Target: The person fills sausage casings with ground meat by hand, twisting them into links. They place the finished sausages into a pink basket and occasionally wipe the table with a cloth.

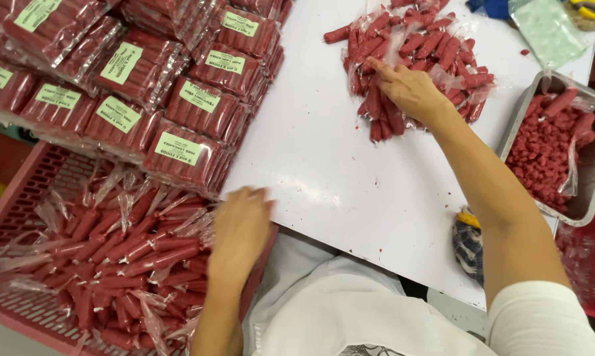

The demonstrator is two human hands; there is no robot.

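Note:
My right hand (409,89) rests fingers-spread on a heap of loose red sausages (429,46) wrapped in clear film, at the far side of the white table (350,171). My left hand (239,227) hangs at the table's near-left edge, blurred, over a pink crate (21,198) filled with red sausages in clear plastic sleeves (126,257). Whether the left hand holds anything cannot be made out. Neither hand clearly grips a sausage.
Stacked packs of red sausages with green labels (179,99) cover the table's left part. A grey metal tray (591,191) with small red pieces sits at right. A checked cloth (469,244) lies at the near edge. A red crate (587,270) stands lower right.

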